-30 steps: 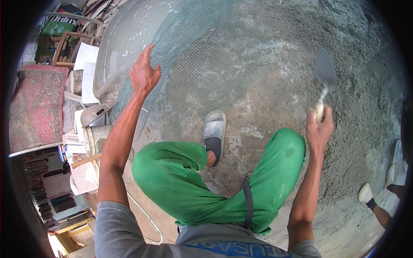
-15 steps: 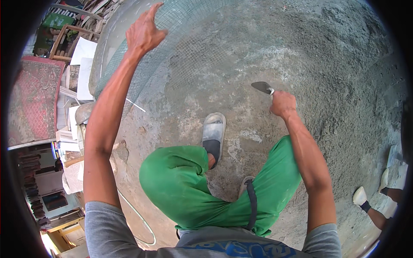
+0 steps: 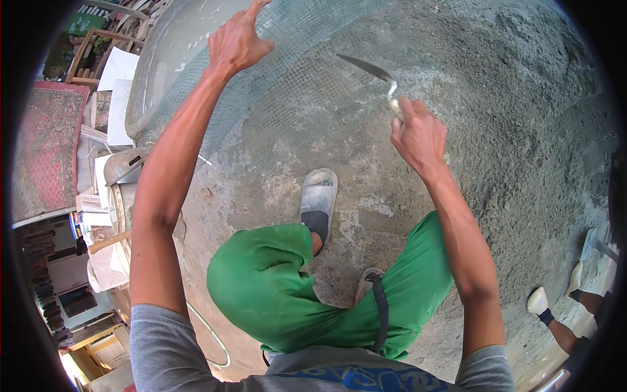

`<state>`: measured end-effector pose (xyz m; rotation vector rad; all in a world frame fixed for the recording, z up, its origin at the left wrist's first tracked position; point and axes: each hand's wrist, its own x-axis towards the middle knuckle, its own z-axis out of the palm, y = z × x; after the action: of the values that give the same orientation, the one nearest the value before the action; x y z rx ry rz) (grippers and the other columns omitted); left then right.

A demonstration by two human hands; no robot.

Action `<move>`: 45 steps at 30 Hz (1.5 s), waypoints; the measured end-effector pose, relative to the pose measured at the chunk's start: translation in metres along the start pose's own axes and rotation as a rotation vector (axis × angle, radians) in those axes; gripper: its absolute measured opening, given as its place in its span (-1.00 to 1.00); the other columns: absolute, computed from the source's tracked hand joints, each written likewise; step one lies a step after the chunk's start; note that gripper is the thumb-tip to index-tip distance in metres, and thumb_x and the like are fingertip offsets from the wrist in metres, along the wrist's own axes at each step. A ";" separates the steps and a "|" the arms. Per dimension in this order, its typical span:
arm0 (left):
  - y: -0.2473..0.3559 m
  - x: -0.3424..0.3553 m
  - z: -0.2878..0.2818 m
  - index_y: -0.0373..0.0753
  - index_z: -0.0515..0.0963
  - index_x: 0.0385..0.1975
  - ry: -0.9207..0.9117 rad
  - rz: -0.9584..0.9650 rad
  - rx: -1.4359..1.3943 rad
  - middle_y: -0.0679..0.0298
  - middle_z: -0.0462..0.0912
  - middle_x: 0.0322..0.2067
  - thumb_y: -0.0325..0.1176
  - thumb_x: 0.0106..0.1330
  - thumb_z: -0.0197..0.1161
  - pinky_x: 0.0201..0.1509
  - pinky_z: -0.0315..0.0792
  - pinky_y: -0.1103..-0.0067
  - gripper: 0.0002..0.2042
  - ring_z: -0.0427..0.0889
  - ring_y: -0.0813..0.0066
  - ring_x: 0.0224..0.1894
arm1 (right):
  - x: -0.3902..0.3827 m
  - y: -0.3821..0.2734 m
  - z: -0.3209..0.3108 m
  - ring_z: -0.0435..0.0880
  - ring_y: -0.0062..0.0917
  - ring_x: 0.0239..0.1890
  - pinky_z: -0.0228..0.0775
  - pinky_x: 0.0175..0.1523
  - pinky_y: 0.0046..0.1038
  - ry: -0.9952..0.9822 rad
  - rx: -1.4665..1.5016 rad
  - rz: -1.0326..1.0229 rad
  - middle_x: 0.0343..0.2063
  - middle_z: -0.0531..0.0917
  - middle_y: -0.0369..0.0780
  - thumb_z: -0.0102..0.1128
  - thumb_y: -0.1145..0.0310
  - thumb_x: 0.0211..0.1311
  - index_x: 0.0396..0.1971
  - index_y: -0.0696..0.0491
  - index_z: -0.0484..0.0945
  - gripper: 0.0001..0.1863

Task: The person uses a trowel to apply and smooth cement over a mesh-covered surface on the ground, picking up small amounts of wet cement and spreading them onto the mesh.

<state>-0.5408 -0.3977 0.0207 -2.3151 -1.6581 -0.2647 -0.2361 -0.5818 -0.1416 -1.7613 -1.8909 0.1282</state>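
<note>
My right hand [image 3: 419, 134] is closed round the pale handle of a small pointed trowel [image 3: 366, 66]. Its dark blade points up and left, raised above the cement-smeared ground. My left hand [image 3: 236, 40] reaches far forward over a sheet of wire mesh [image 3: 225, 114], thumb and forefinger spread apart, holding nothing visible. Whether its fingers touch the mesh cannot be made out. To the right of the trowel spreads a broad heap of wet grey mortar [image 3: 522, 124].
A person's feet in pale shoes [image 3: 537, 300] are at the right, below a flat metal trowel [image 3: 589, 244]. On the left lie a hard hat [image 3: 123, 166], white boards [image 3: 119, 111], a wooden handle [image 3: 110, 242] and a red rug [image 3: 55, 144]. A hose [image 3: 219, 340] curves behind my left leg.
My right hand has lifted the trowel forward and left, and the blade now shows larger. My left hand has shifted a little forward and right over the mesh.
</note>
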 end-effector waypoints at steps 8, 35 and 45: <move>0.016 -0.028 0.009 0.28 0.42 0.46 0.058 0.102 -0.026 0.10 0.75 0.17 -0.16 0.02 0.59 -0.09 0.74 0.18 -0.13 0.84 0.08 -0.15 | -0.027 0.052 0.074 0.86 -0.19 -0.14 0.71 -0.12 -0.20 -0.521 -0.324 -0.042 -0.19 0.82 -0.08 0.25 0.45 0.23 -0.17 0.03 0.79 -0.78; 0.107 0.029 -0.161 -0.32 0.36 0.47 -0.238 -0.086 -0.370 -0.13 0.75 0.06 -0.36 0.05 0.63 0.30 0.55 0.22 -0.10 0.70 0.04 0.20 | -0.048 0.097 0.008 0.84 -0.21 0.01 0.69 0.06 -0.24 -0.534 -0.395 0.249 -0.07 0.83 -0.10 0.28 0.39 0.25 -0.11 0.02 0.80 -0.75; 0.068 0.085 -0.170 -0.24 0.23 0.54 -0.454 -0.164 -0.587 -0.08 0.63 0.18 -0.22 0.31 0.51 0.20 0.63 0.14 -0.17 0.73 0.06 0.09 | -0.028 0.061 0.029 0.83 -0.22 0.02 0.66 0.11 -0.25 -0.507 -0.324 0.225 -0.09 0.82 -0.10 0.30 0.36 0.23 -0.12 0.01 0.79 -0.75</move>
<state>-0.4468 -0.3988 0.1993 -2.8208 -2.2370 -0.3092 -0.1945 -0.5916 -0.2009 -2.3326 -2.1405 0.4051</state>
